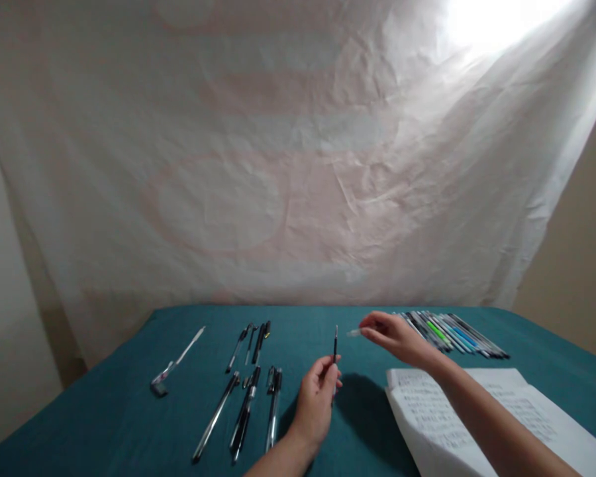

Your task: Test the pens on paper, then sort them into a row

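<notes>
Pale, wrinkled sheeting (298,165) is hanging behind a teal-covered table (104,424), where loose pens (216,417) are lying left of the left hand (318,397). That hand is pinching a slim dark pen (335,344) between thumb and fingers, its narrow end pointing up. With so little of it being gripped, a sideways nudge could tip or twist it. The right hand (390,334) is holding a small clear piece (353,332) by the fingertips, apart from the pen — a light pinch that could let it slip onto the cloth. If they are meeting off-line, the exposed point could be knocked or could mark the skin.

The left wrist is rising from the near edge, palm turned inward; the right forearm (481,404) is slanting in over written sheets (417,397) — sagging, it could drag them — while its hand is reaching beside the row of pens (451,331).
</notes>
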Demonstrator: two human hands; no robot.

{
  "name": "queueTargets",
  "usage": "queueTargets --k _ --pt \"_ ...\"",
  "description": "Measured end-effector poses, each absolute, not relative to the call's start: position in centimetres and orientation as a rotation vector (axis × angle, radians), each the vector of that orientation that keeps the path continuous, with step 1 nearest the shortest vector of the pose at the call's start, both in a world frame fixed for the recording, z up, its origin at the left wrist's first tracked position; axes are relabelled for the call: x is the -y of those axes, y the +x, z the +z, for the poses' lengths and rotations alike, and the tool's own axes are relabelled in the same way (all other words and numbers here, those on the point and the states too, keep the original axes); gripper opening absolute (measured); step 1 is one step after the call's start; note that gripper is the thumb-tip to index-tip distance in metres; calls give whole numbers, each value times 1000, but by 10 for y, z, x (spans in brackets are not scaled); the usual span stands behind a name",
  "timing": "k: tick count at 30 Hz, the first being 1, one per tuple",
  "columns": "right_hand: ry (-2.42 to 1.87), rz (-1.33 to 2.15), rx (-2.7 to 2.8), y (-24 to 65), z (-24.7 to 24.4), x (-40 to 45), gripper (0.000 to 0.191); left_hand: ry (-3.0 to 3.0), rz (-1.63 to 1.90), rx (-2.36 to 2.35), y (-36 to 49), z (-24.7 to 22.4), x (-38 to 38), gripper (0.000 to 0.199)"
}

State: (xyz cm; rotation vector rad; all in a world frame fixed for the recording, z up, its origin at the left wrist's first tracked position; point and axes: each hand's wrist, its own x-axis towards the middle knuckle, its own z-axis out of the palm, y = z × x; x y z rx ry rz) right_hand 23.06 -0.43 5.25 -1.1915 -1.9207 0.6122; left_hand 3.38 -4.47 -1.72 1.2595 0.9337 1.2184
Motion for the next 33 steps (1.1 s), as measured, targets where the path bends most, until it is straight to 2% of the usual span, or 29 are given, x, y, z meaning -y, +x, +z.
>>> queueTargets --k 7,21,33 --pt "-1056 846 1574 225 64 12 36 1337 1202 -918 34 -15 47 43" --pt "-1035 775 1581 215 71 18 37 1453 1174 -883 34 -15 50 39" --pt "-1045 743 1702 220 79 23 26 1595 1191 -885 33 -11 53 34"
